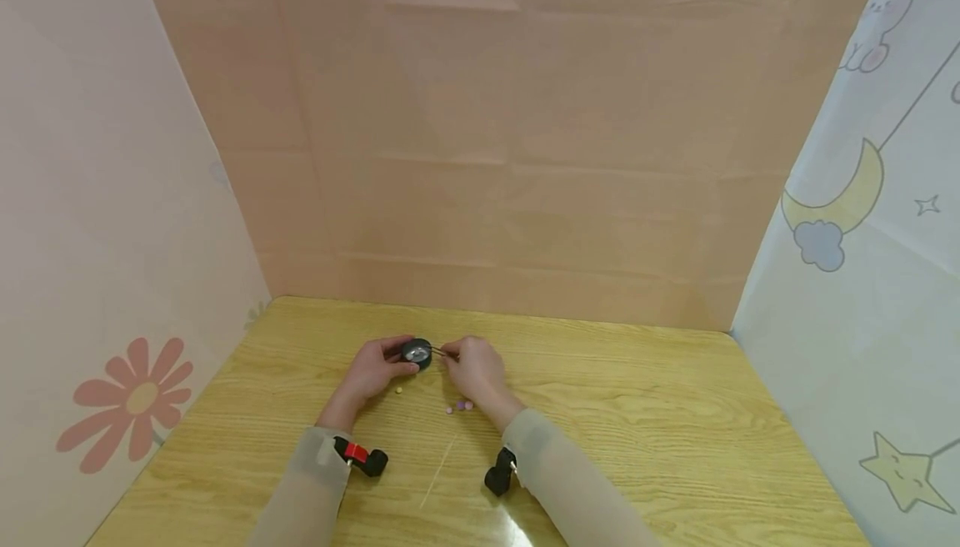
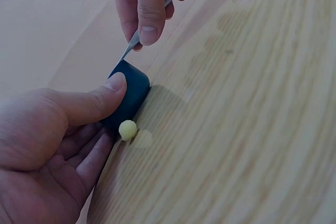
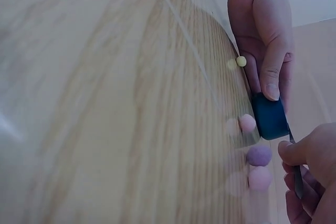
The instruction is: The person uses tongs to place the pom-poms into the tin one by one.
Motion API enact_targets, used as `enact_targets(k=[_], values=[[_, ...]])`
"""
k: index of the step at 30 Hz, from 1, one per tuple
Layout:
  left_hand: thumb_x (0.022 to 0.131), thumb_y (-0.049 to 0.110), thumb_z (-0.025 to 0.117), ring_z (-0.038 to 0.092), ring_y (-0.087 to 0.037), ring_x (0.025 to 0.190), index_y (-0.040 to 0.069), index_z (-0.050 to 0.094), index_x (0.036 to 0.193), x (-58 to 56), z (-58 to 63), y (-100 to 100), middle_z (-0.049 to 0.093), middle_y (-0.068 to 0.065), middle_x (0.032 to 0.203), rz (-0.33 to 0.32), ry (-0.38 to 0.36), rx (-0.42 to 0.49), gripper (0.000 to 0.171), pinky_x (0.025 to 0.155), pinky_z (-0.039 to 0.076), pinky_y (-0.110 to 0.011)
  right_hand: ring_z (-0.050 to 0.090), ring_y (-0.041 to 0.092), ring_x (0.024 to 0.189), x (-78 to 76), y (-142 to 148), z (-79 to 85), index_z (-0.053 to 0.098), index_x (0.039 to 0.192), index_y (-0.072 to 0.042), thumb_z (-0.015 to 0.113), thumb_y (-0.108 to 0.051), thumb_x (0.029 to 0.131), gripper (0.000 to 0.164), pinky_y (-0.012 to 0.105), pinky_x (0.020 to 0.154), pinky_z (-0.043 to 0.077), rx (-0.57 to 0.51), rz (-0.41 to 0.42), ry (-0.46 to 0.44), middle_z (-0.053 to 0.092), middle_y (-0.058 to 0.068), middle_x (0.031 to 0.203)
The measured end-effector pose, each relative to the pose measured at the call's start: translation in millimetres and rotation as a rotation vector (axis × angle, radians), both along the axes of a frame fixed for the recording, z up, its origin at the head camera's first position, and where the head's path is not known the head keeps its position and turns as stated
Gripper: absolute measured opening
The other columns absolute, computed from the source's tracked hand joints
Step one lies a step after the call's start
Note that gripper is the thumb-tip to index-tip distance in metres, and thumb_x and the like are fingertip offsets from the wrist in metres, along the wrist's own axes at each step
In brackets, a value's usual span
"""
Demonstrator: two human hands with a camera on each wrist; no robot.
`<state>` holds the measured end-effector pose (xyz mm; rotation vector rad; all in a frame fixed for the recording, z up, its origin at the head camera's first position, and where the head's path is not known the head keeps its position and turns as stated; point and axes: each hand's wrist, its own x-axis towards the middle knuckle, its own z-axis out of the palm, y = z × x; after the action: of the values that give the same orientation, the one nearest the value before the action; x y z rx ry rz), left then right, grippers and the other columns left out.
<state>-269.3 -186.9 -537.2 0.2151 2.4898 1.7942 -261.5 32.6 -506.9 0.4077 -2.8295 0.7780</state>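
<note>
My left hand [image 1: 375, 372] grips a small dark round case [image 1: 417, 353] between thumb and fingers; the case looks dark teal in the wrist views, and its top has a shiny, pale centre in the head view. From the other side, my right hand [image 1: 477, 368] pinches metal tweezers [image 2: 132, 42], whose tips meet the top edge of the case. Whether the tips hold anything cannot be seen. Close to the left fingers lies a yellow pom-pom [image 2: 127, 129]. Nearer the right wrist sit a purple pom-pom [image 3: 259, 156] and two pink pom-poms, one pink pom-pom [image 3: 248, 123] standing slightly apart.
The wood-grain table [image 1: 637, 414] has a glossy top that reflects light. A peach-coloured backdrop [image 1: 510, 130] rises behind it, with pale printed panels at both sides. Each sleeve carries a black wrist camera [image 1: 498, 474].
</note>
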Motion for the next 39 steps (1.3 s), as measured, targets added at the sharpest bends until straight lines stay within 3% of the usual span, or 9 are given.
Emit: enact_targets(k=[17, 25, 35, 39], values=[[0.093, 0.004, 0.083, 0.060, -0.040, 0.136, -0.003, 0.062, 0.147, 1.6, 0.9, 0, 0.058, -0.027, 0.150, 0.008, 0.005, -0.022, 0.058, 0.110, 0.053, -0.046, 0.075, 0.019, 0.105, 3.6, 10, -1.4, 0.087, 0.111, -0.023, 0.081, -0.023, 0.098, 0.014, 0.040, 0.084, 0.062, -0.056, 0.028, -0.037, 0.081, -0.005, 0.110], [0.093, 0.003, 0.083, 0.060, -0.040, 0.136, -0.003, 0.062, 0.147, 0.8, 0.0, 0, 0.059, -0.027, 0.149, 0.006, 0.010, -0.027, 0.058, 0.109, 0.054, -0.046, 0.075, 0.015, 0.096, 9.7, 19, 1.4, 0.087, 0.112, -0.020, 0.080, -0.022, 0.098, 0.015, 0.037, 0.076, 0.061, -0.074, 0.072, -0.058, 0.081, -0.004, 0.105], [0.093, 0.005, 0.084, 0.060, -0.040, 0.137, -0.001, 0.063, 0.148, -0.7, -1.5, 0, 0.058, -0.026, 0.151, 0.011, 0.001, -0.034, 0.058, 0.110, 0.052, -0.047, 0.074, 0.014, 0.092, 15.9, 43, -0.6, 0.087, 0.111, -0.019, 0.079, -0.022, 0.099, 0.015, 0.035, 0.076, 0.061, -0.092, 0.112, -0.052, 0.081, -0.004, 0.105], [0.093, 0.005, 0.084, 0.059, -0.040, 0.137, -0.001, 0.062, 0.148, -1.3, -1.3, 1, 0.058, -0.026, 0.151, 0.010, 0.002, -0.044, 0.059, 0.110, 0.052, -0.047, 0.070, 0.009, 0.083, 20.2, 58, -4.4, 0.086, 0.113, -0.017, 0.079, -0.021, 0.099, 0.016, 0.030, 0.068, 0.058, -0.116, 0.124, -0.067, 0.080, -0.001, 0.105]])
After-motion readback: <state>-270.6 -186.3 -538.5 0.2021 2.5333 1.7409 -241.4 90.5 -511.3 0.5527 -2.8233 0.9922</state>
